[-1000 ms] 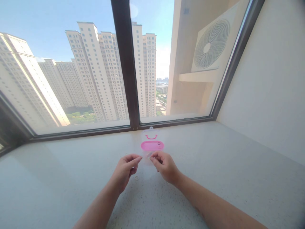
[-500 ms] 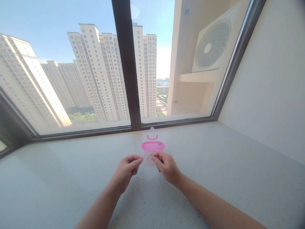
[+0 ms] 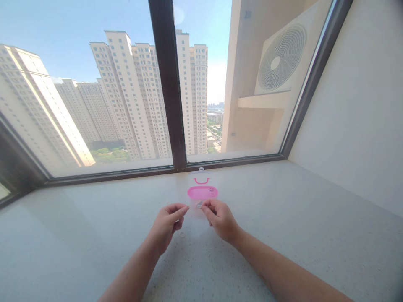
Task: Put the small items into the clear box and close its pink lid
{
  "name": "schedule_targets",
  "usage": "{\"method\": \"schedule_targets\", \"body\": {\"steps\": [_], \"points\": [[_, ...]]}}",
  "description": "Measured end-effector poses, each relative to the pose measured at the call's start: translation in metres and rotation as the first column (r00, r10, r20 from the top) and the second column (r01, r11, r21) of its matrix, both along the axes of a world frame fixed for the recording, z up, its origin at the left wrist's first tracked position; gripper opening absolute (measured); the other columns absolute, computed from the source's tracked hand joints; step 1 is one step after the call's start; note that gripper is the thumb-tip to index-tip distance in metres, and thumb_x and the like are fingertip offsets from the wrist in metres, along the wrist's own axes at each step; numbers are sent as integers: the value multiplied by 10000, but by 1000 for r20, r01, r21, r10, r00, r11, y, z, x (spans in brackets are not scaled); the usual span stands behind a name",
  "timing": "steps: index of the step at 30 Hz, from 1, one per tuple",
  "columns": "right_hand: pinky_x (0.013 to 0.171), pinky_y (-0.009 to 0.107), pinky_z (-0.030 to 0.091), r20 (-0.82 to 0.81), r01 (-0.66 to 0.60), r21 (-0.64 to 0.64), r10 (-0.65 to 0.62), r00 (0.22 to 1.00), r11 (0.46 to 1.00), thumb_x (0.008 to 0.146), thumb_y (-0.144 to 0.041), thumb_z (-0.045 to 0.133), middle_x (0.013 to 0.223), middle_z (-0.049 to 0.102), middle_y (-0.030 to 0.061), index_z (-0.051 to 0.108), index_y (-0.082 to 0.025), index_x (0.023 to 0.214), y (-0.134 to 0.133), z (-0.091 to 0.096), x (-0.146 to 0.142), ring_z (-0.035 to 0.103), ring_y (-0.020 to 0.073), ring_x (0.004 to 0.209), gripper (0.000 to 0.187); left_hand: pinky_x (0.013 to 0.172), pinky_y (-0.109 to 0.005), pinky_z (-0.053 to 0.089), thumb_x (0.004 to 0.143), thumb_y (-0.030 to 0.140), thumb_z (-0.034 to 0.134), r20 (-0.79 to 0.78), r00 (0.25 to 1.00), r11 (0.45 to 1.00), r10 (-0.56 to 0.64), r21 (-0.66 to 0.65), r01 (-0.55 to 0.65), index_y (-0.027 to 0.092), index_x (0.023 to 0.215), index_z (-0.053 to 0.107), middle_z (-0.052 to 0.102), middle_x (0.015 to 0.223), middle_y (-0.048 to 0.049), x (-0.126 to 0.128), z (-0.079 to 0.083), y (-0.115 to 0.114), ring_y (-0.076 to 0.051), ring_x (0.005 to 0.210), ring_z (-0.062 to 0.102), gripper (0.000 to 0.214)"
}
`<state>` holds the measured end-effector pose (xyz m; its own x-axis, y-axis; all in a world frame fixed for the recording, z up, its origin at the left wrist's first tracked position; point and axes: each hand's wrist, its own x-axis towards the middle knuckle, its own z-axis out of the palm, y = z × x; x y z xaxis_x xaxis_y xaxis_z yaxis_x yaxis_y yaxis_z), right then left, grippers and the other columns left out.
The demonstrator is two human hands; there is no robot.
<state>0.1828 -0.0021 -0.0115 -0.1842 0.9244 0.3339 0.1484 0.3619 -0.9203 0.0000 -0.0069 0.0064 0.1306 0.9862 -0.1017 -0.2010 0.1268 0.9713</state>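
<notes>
My left hand (image 3: 166, 225) and my right hand (image 3: 220, 218) hover close together over a pale stone window ledge (image 3: 94, 235). Both are pinched, thumb against fingertips. A tiny thing shows at my right fingertips (image 3: 199, 205), too small to name. Whatever my left pinch holds is hidden. Just beyond the hands stands a small clear plastic case with a pink oval tray (image 3: 202, 192) and a pink handle mark. A small clear ring (image 3: 181, 235) lies on the ledge below my left fingers.
A wide window with a dark centre post (image 3: 168, 92) runs along the ledge's far edge. A white wall (image 3: 355, 117) closes off the right side. Outside are tall buildings and an air conditioner unit (image 3: 277, 58).
Both hands have stayed pinched and have barely shifted; the view has tilted slightly.
</notes>
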Motion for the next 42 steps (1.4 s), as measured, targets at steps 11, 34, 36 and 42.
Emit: {"method": "schedule_targets", "body": {"steps": [11, 34, 36, 42], "points": [[436, 198, 328, 13, 4, 8, -4, 1000, 1000, 856, -346, 505, 482, 445, -60, 587, -145, 821, 1, -2, 0, 420, 84, 407, 220, 450, -192, 213, 676, 369, 747, 16, 1000, 1000, -18, 2, 18, 128, 701, 631, 439, 558, 46, -1, -3, 1, -50, 472, 325, 269], [444, 194, 330, -19, 4, -10, -4, 1000, 1000, 882, -372, 477, 449, 429, -70, 602, -133, 821, 0, -1, 0, 389, 78, 400, 277, 444, -195, 204, 670, 376, 737, 32, 999, 1000, 22, -5, -22, 117, 728, 656, 468, 532, 34, 1, 1, -2, -58, 468, 347, 277], [442, 194, 329, -24, 5, -13, -5, 1000, 1000, 882, -369, 477, 447, 425, -71, 602, -133, 821, 0, 0, 0, 388, 78, 401, 274, 445, -194, 208, 672, 374, 736, 33, 999, 1000, 23, -5, -23, 114, 734, 661, 470, 535, 32, 0, 1, -2, -57, 470, 349, 277], [438, 194, 329, -24, 3, -18, -4, 1000, 1000, 879, -373, 479, 447, 425, -71, 604, -136, 825, 0, -1, -1, 387, 79, 397, 273, 446, -191, 215, 658, 359, 745, 31, 999, 1000, 29, -7, -29, 116, 725, 662, 470, 536, 36, 1, 2, -2, -52, 466, 342, 267]]}}
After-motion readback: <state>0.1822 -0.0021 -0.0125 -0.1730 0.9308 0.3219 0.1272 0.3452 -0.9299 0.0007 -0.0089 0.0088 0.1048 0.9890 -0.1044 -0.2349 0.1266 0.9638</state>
